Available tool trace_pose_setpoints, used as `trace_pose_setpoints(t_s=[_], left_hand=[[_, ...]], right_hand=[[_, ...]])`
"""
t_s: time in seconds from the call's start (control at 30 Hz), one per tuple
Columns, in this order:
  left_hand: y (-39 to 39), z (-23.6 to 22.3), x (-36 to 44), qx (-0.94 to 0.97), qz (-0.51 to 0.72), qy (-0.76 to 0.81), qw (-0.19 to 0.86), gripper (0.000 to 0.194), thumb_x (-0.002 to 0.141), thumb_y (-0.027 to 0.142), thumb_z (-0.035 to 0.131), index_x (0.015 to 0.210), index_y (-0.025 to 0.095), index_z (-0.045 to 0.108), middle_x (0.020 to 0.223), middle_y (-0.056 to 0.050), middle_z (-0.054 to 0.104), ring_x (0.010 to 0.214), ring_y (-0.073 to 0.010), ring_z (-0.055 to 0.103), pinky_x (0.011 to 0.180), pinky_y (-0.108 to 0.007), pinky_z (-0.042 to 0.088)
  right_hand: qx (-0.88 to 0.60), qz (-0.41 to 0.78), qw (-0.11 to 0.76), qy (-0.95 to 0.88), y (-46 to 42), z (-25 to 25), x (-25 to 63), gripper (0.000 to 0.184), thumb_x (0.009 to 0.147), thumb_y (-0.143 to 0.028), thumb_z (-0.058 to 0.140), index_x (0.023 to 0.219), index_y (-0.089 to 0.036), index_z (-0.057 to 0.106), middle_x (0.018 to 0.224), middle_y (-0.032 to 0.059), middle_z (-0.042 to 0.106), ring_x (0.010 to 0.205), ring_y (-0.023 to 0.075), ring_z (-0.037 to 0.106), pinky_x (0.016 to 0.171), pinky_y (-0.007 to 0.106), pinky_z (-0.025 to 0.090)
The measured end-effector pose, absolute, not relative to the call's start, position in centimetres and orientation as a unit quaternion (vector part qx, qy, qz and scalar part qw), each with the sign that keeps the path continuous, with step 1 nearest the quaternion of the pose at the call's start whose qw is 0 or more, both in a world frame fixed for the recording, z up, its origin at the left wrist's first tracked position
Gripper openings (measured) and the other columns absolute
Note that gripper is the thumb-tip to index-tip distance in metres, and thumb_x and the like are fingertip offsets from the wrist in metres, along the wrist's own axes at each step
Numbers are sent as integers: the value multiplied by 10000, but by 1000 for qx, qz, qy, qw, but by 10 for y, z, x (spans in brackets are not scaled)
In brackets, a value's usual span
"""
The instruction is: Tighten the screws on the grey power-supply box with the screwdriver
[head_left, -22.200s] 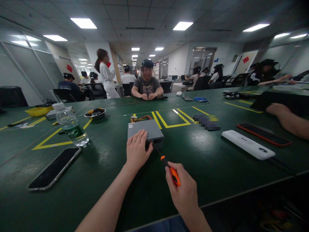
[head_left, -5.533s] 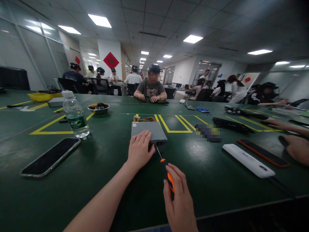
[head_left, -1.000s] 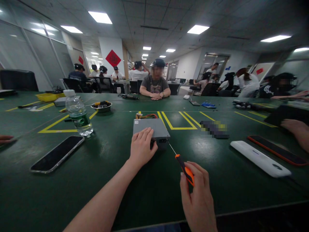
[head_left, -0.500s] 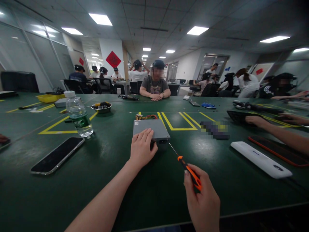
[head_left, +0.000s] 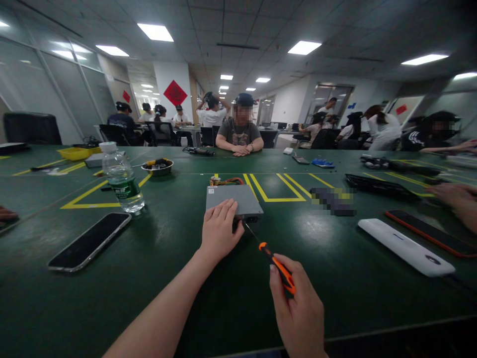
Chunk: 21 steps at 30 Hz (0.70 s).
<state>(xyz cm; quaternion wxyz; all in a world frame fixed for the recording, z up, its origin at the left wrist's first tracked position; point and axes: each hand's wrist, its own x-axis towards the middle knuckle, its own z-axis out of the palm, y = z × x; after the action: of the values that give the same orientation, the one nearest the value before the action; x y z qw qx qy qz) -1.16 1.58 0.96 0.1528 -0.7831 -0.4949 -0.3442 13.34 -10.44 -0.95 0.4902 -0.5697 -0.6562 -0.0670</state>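
A grey computer power supply (head_left: 244, 199) lies on the green table, a bundle of coloured cables (head_left: 227, 182) behind it. My left hand (head_left: 220, 228) grips its near left part, fingers across the top and thumb at the front face. In my right hand (head_left: 298, 298) is an orange and black screwdriver (head_left: 278, 268), held by the handle between thumb and fingers. Its thin shaft points up and left, with the tip at the front face close to my left thumb. Whether the tip touches a screw is too small to tell.
To the left are a phone (head_left: 89, 242), a water bottle (head_left: 121, 181) and a metal bowl (head_left: 158, 167) with tools. At right lie a white device (head_left: 404, 247) and an orange-edged phone (head_left: 428, 232). A person (head_left: 240, 132) sits opposite; another's hand (head_left: 456, 199) is at far right.
My right hand has moved the screwdriver left, bringing its tip from the power supply's right corner toward my left thumb. My left hand stays put. The co-worker's arm at right has drawn back.
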Motion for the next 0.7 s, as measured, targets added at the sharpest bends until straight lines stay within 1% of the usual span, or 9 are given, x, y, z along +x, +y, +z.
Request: trace_pose_setpoints(t_s=[0.3,0.53,0.7], left_hand=[[15,10,-11,-785,-346,-492,148,409,819,297,458,1206,170,495,1283,-83,528,1184,-232,462,942,-392,348],[15,11,-11,-785,-347,-492,144,412,818,297,457,1210,174,496,1277,-88,532,1186,-241,460,944,-403,347],[15,10,-11,-784,-346,-494,146,420,818,307,462,1217,181,490,1281,-88,528,1186,-242,459,942,-406,349]], right_hand=[[-584,-71,485,-647,-104,-11,134,188,889,-292,418,1024,-200,510,864,39,612,747,134,626,654,240,508],[-583,-75,484,-649,-103,-7,131,192,891,-286,408,1032,-202,506,861,26,612,738,122,629,639,217,502],[-573,-105,476,-658,-102,-1,128,177,891,-263,398,1022,-201,498,863,33,586,751,133,618,651,247,507]])
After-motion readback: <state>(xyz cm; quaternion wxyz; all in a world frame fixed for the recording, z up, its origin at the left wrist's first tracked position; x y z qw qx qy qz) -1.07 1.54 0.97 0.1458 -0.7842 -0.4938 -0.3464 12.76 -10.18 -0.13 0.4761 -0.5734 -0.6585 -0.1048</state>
